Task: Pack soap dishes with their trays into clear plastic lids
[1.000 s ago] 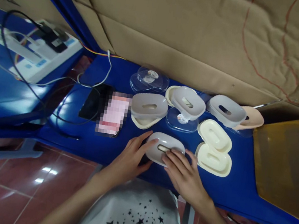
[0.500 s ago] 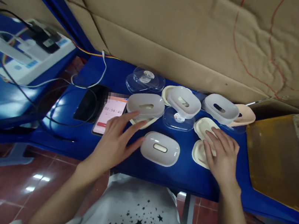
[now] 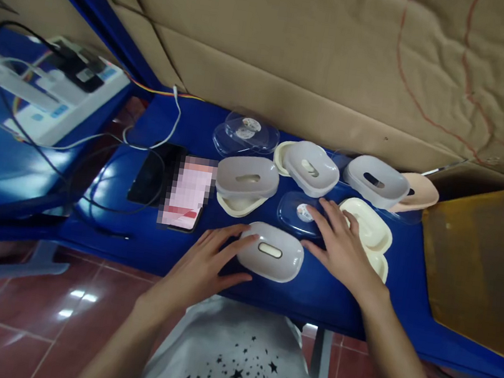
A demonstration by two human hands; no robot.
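A grey soap dish [image 3: 285, 267] with a slot in its middle lies at the front of the table. My left hand [image 3: 210, 258] is open at its left end, fingertips at the rim. My right hand [image 3: 340, 246] is open too, its fingers spread over the right end of a clear plastic lid [image 3: 289, 213] with a round sticker. Cream trays [image 3: 372, 223] lie to the right, partly hidden by that hand. Behind are a grey dish on a cream tray [image 3: 240, 206], a tilted grey dish [image 3: 312, 163], and another grey dish [image 3: 377, 173] beside a peach one [image 3: 422, 192].
Clear lids [image 3: 245, 134] are piled at the back left. A phone [image 3: 189, 192] lies left of the dishes, near a dark device and cables. A power strip [image 3: 61, 100] sits farther left. A cardboard box [image 3: 468, 265] stands at the right, and cardboard lines the back.
My right hand has moved left from the cream trays to the clear lid. My left hand has come down to the front grey dish. The cream trays have shifted right.
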